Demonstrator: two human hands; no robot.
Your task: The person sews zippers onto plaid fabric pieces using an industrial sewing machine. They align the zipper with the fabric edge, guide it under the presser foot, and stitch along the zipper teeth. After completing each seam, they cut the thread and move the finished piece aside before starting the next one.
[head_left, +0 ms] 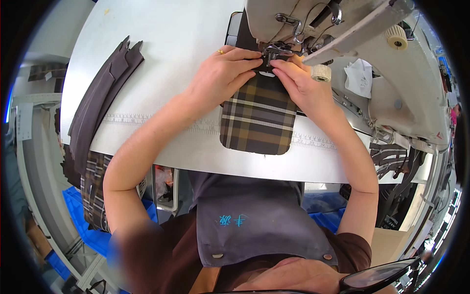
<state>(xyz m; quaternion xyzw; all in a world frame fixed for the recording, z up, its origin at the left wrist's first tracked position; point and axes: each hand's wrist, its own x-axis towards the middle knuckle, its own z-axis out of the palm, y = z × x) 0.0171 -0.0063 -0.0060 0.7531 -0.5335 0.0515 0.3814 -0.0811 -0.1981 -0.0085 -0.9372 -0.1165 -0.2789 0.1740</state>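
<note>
A brown-and-black plaid fabric panel (259, 115) with rounded near corners lies on the white table. Its far end runs under the sewing machine's presser foot (279, 50), along with a dark fabric piece (250, 41). My left hand (223, 73) holds the panel's left side beside the foot, fingers stretched together and the thumb just below them. On the other side, my right hand (304, 83) pinches the fabric close to the needle area with thumb and forefinger; its other fingers are partly hidden behind the machine head.
The machine head (284, 17) overhangs the work at upper right. Dark fabric strips (105, 88) lie at the table's left, above plaid cloth (95, 186) hanging into a blue bin (73, 201). A ruler scale (161, 120) crosses the table. More dark strips (391, 159) hang at right.
</note>
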